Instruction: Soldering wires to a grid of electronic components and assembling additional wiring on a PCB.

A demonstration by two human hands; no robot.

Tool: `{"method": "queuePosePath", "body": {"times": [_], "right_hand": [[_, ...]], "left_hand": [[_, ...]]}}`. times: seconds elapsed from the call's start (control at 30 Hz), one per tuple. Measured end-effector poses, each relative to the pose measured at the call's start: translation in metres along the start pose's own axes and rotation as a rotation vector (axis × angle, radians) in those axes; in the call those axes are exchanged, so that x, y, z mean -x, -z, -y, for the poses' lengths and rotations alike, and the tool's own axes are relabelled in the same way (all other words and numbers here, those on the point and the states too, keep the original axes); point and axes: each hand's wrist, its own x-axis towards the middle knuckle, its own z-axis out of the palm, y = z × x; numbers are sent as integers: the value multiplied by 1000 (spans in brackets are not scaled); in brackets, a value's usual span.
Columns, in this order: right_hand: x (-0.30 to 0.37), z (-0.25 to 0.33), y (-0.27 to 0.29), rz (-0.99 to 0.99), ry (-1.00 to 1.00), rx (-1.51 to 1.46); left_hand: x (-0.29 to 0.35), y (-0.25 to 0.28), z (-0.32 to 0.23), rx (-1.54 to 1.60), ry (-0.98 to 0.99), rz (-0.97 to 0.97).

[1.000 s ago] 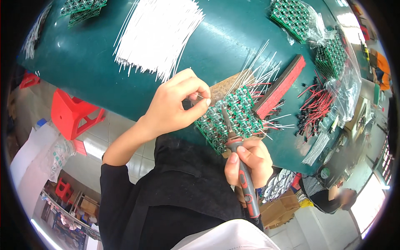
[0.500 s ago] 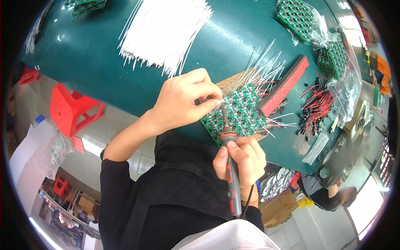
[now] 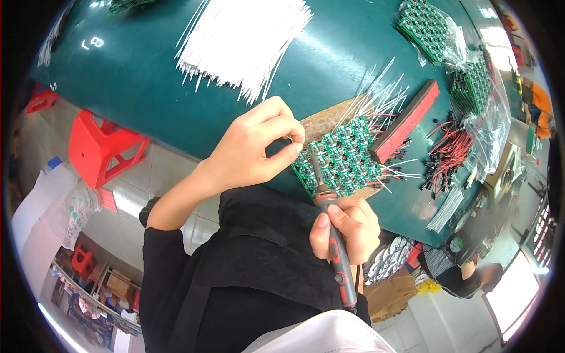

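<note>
Edged back from the soldering iron (image 3: 341, 259), left hand (image 3: 254, 144) pinches, contents uncertain; right hand (image 3: 358, 232) grips the iron. White wires (image 3: 244, 44) remain piled; finished count unclear.

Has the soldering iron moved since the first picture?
Yes. Judged against the red bar, the soldering iron has shifted slightly to the person's left, its tip now farther from the bar.

The circuit board (image 3: 348, 157) lies on a slab (image 3: 322, 122) on the table (image 3: 135, 82). Behind it to the left is the wire pile (image 3: 241, 47); at its right, the bar (image 3: 407, 121); farther right, the cables (image 3: 450, 153). The soldering iron (image 3: 336, 252) crosses its front edge.
</note>
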Motion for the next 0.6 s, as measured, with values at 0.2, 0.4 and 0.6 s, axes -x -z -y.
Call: {"method": "queuePosePath", "body": {"times": [0.2, 0.4, 0.6], "right_hand": [[2, 0, -9, -27, -3, -9], [-1, 9, -10, 47, 3, 63], [8, 5, -3, -50, 72, 45]], "left_hand": [[1, -3, 3, -52, -6, 10], [-1, -4, 5, -106, -82, 7], [13, 6, -4, -94, 80, -92]]}}
